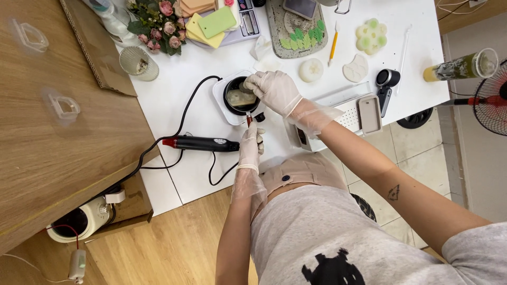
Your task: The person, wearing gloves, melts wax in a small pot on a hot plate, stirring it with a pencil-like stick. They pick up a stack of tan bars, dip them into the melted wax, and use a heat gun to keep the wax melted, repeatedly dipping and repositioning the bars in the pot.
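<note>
The left hand [249, 148], in a thin clear glove, has its fingers closed around the handle [248, 119] of a small dark pot [242, 95], steadying it. Just beyond those fingers the pot sits on a small white hot plate [222, 105], and inside it lies a pale, half-melted lump [241, 98]. The right hand [274, 91], also gloved, hovers over the pot's far rim with its fingers curled down toward the lump; they seem to pinch a small tool or piece, but what it is cannot be told. The step in hand looks like stirring or pressing the lump as it melts. The next move calls for a firm grip on the handle and fingertips kept clear of the hot rim. To the outer side of the left fingers lies a black heat tool [200, 143] with its cord. Past the right fingers, a phone [369, 114] lies near the table [174, 79] edge. Farther off are round pale castings [311, 69], a yellow pencil [333, 46] and pink flowers [158, 21].
</note>
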